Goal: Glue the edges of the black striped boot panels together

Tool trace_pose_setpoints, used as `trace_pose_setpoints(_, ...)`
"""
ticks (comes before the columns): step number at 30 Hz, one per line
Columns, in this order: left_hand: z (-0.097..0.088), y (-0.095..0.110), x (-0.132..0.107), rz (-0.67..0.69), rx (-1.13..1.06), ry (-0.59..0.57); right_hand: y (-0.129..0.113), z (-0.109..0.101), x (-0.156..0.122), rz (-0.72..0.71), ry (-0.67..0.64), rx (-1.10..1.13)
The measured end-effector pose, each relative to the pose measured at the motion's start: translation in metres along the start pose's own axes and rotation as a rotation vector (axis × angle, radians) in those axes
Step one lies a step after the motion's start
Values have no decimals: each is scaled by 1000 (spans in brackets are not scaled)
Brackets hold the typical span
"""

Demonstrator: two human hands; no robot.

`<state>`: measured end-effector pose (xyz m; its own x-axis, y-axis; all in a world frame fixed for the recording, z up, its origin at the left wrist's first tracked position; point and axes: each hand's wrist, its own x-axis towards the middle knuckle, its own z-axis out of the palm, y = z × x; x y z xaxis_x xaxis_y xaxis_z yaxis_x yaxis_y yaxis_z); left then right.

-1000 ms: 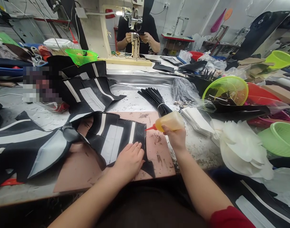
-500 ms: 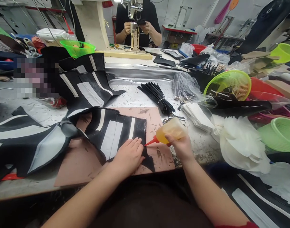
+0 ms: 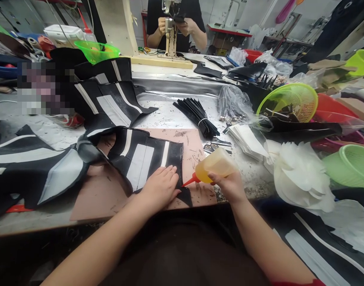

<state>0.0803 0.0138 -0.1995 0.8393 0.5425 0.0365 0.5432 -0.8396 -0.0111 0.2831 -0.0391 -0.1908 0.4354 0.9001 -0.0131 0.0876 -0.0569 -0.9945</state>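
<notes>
My left hand [image 3: 159,186] lies flat with fingers stretched out on a black fabric piece with white stripes [image 3: 143,159], pressing it onto a pinkish-brown board [image 3: 194,149]. My right hand [image 3: 228,184] grips a yellow squeeze bottle [image 3: 216,165] with a red nozzle. The nozzle tip touches the black piece's right edge, just beside my left fingertips.
More black-and-white pieces [image 3: 104,99] are stacked at the left. A bundle of black strips [image 3: 196,115], white paper pieces [image 3: 301,174] and green baskets [image 3: 289,103] lie to the right. Across the table, another person [image 3: 176,24] works at a sewing machine [image 3: 170,31].
My right hand brought the bottle down and toward me along the piece's right edge, the nozzle now lower near my left fingers. My left hand stayed flat on the fabric.
</notes>
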Motion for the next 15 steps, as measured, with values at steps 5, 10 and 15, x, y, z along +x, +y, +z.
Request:
trace_pose_setpoints(5, -1, 1, 0, -10, -20, -4, -1, -7, -1, -45, -30, -75)
trace_pose_setpoints(10, -2, 1, 0, -12, -18, -9, -2, -15, -1, -109, -1, -151)
trace_pose_setpoints(15, -1, 1, 0, -19, -9, -14, 0, -22, 0, -112, -6, -173)
